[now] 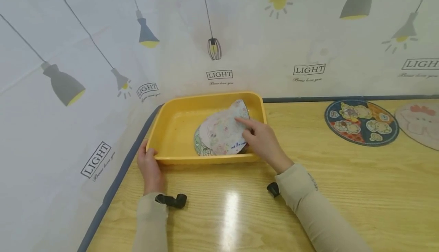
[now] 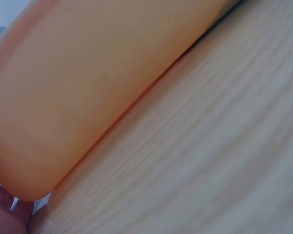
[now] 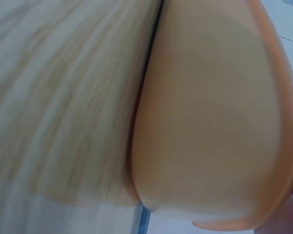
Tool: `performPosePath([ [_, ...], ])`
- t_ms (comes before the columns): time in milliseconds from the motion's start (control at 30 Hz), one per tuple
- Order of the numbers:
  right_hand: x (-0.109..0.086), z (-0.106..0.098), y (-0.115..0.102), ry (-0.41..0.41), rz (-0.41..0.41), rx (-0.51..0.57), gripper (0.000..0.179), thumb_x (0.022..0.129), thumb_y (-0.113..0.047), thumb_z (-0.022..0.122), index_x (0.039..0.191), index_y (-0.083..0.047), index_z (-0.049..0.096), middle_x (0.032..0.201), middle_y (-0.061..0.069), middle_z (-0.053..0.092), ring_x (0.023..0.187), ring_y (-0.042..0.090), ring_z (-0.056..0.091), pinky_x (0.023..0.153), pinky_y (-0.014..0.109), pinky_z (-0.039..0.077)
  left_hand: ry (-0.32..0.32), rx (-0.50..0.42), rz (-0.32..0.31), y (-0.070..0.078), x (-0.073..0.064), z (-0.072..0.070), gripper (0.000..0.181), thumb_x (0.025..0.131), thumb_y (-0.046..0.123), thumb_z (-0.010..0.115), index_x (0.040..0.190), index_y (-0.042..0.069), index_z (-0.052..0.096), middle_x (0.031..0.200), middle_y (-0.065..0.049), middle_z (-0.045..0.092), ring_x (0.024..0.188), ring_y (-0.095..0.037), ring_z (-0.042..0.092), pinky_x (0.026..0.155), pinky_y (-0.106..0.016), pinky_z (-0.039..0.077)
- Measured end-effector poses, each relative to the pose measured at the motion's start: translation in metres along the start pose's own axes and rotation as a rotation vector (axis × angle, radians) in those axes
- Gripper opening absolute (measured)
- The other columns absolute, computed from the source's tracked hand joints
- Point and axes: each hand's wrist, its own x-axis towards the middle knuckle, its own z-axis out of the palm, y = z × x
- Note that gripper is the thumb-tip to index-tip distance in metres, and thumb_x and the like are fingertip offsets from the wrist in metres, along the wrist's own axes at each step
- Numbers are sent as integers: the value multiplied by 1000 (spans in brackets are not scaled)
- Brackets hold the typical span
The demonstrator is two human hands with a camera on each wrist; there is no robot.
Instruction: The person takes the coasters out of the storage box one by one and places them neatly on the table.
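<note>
Wall [image 1: 247, 53]: "LIGHT", "love you" rptd; floral piece [image 1: 223, 130] txt unclr.

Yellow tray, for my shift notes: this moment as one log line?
left hand: gripping near-left corner of yellow tray; right hand: index finger extended over patterned pieces inside tray; blue round mat: right of tray

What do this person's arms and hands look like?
The left hand and right hand are bare. The left sleeve and right sleeve are beige, the right with small dark marks. A black attachment shows beside each sleeve.
</note>
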Motion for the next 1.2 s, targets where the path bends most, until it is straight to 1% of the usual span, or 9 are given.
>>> performPosePath([
  [133, 0, 0, 1, 23, -17, -13, 37, 87, -14, 47, 122, -23, 55, 67, 4, 46, 45, 14, 36, 42, 27, 35, 1, -12, -4, 0, 0, 1, 43, 78, 2, 37, 119, 6, 50, 117, -10, 48, 97, -29, 47, 77, -33, 39],
  [233, 1, 2, 2, 43, -82, -75, 33, 87, -15, 49, 119, -20, 58, 74, 1, 52, 45, 12, 36, 43, 27, 35, 5, -21, 7, 0, 1, 1, 42, 78, 1, 37, 117, 4, 51, 116, -11, 48, 96, -30, 47, 75, -33, 39],
  [367, 1, 5, 3, 68, -149, -149, 32, 86, -12, 49, 115, -19, 61, 76, -1, 55, 41, 9, 34, 41, 26, 32, -3, -8, 19, -1, 1, 2, 42, 77, 0, 37, 117, 4, 51, 116, -10, 49, 96, -30, 47, 75, -32, 39],
  [400, 1, 5, 4, 69, -156, -161, 33, 86, -11, 48, 115, -19, 61, 72, -1, 53, 40, 9, 34, 40, 25, 32, -6, -10, 21, -1, 1, 2, 42, 77, 0, 37, 117, 4, 51, 116, -10, 49, 95, -30, 47, 75, -32, 39],
  [533, 1, 5, 3, 51, -135, -156, 39, 84, -7, 47, 119, -20, 58, 66, 0, 49, 39, 9, 31, 38, 25, 31, -7, -14, 20, -2, 1, 1, 42, 77, 1, 37, 117, 4, 51, 115, -10, 49, 94, -29, 48, 74, -31, 40],
  [800, 0, 4, 0, 9, -67, -87, 47, 84, -8, 43, 127, -26, 51, 52, 2, 39, 36, 10, 26, 34, 24, 28, 1, -26, 12, 0, 1, 0, 41, 78, 1, 37, 117, 4, 51, 115, -11, 48, 93, -30, 46, 73, -32, 38],
  [1067, 1, 0, -2, -24, 30, 46, 50, 84, -11, 41, 124, -40, 49, 67, 5, 49, 36, 12, 23, 34, 25, 27, -5, -22, 5, 0, 1, 0, 42, 79, 1, 37, 119, 5, 50, 118, -10, 48, 96, -30, 47, 74, -31, 39],
  [1133, 1, -1, -2, -32, 48, 86, 50, 84, -11, 42, 123, -41, 49, 82, 2, 56, 37, 13, 24, 35, 26, 27, -5, -21, 3, 0, 1, 0, 43, 79, 1, 37, 119, 5, 50, 118, -9, 48, 96, -30, 47, 74, -31, 38],
  [1200, 1, -2, 0, -38, 63, 126, 49, 85, -11, 42, 122, -43, 48, 86, 3, 56, 37, 13, 22, 34, 26, 27, -5, -12, 0, 0, 0, -1, 43, 79, 2, 37, 120, 6, 50, 119, -9, 48, 96, -29, 47, 73, -31, 39],
])
